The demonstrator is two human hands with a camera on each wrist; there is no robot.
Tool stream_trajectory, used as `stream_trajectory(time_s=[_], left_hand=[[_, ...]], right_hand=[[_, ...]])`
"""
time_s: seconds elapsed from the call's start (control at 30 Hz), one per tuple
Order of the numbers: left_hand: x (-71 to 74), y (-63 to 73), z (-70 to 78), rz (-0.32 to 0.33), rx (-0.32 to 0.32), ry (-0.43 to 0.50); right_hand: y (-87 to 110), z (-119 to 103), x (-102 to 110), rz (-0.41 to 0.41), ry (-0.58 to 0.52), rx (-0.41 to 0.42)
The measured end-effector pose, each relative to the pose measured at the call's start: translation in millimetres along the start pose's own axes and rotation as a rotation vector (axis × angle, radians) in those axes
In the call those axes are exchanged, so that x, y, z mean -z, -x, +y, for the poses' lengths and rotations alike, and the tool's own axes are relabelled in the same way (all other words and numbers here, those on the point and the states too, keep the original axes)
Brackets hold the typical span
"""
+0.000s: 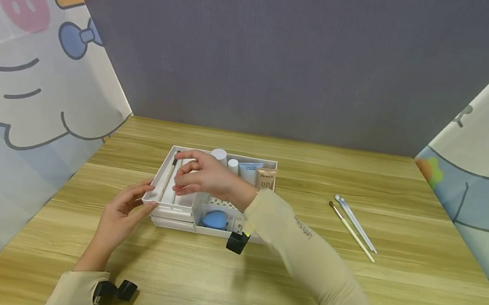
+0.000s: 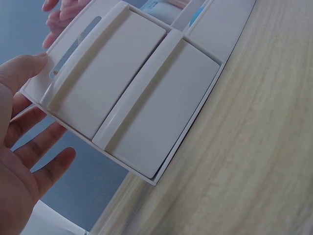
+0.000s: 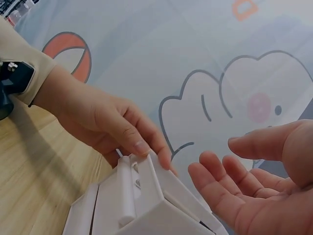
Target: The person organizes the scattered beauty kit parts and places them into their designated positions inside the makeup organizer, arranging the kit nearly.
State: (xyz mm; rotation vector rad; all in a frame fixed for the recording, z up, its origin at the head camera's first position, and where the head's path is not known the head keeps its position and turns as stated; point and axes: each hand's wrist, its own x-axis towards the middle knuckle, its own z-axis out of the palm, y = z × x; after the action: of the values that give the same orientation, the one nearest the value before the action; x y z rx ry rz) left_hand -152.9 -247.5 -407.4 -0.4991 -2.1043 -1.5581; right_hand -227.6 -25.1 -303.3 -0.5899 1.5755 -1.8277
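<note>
A wooden table [image 1: 300, 290] is being used as the work surface, and near its middle a white organizer box [image 1: 172, 223] is being supported. At the box's left, a shallow upper tray [image 1: 183, 200] is being held at its near left corner by the left hand [image 1: 120, 216], the rim being gripped between thumb and fingers. Over this tray the right hand [image 1: 205, 176] is being held with fingers loosely bent and thumb apart; nothing is being grasped by it. Behind it, a white jar [image 1: 219, 156], a light-blue tube [image 1: 249, 172] and a beige tube [image 1: 266, 178] are being stored upright, and a blue sponge [image 1: 214, 220] is being housed in a front compartment.

In the tray, a dark-tipped brush [image 1: 167, 179] and a white stick [image 1: 173, 196] are being held lengthwise. On the table, well to the right, a brown-bristled brush [image 1: 352, 232] and some pale-blue slender tools [image 1: 356, 224] are being left loose. Slender tools are probably being sorted into the tray, though removal cannot be excluded. If so, a reach rightward is being called for, with one loose handle pinched and laid alongside the others.
</note>
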Motion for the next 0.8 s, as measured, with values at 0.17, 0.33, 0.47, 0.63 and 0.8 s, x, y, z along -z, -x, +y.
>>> stream_trajectory(time_s=[0.17,0.33,0.47,0.63,0.8], left_hand=[[0.0,-0.2,0.1,0.002,0.004,0.004],[0.2,0.1,0.1,0.003,0.005,0.002],[0.2,-0.1,0.4,0.004,0.009,0.001],[0.3,0.0,0.9,0.003,0.012,-0.006],[0.6,0.6,1.0,0.000,0.013,-0.019]], right_hand=[[7.4,-3.6,3.8,-0.017,0.006,0.003],[14.7,-3.9,10.4,-0.022,0.013,0.015],[20.9,-2.8,16.4,-0.007,0.011,0.017],[31.0,-1.0,23.8,0.001,0.008,0.033],[41.0,1.8,33.3,-0.015,0.006,0.048]])
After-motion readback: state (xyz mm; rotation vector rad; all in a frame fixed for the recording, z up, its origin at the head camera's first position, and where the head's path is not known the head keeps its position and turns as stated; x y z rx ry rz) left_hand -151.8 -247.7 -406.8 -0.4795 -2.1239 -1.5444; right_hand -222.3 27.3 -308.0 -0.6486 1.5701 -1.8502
